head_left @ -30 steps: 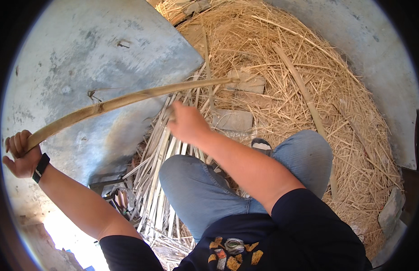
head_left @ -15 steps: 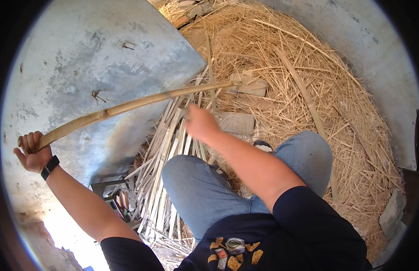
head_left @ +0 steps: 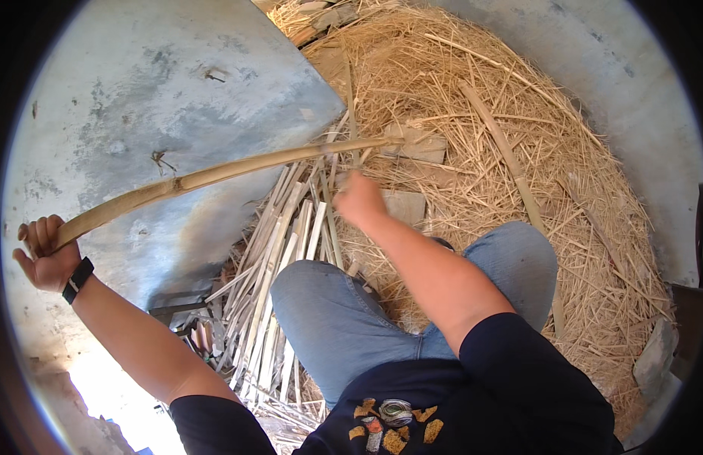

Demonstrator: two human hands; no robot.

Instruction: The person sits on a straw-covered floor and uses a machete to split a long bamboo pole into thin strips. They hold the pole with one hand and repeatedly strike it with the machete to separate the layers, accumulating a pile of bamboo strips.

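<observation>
A long split bamboo strip slants across from the lower left to the upper middle. My left hand is closed around its near end, a dark band on the wrist. The far end rests on a flat wooden block amid the straw. My right hand is a fist just below the strip, near that far end. A blurred greyish shape juts from the fist toward the strip, too smeared to name. Beside the fist lies a second flat block, partly hidden by my forearm.
Straw-like shavings cover the floor to the right, with another bamboo length on them. Thin pale strips are heaped left of my knee. A bluish wall rises at left; a grey stone sits far right.
My right fist has moved right along the strip, toward its far end. My left hand has shifted slightly left, still holding the near end.
</observation>
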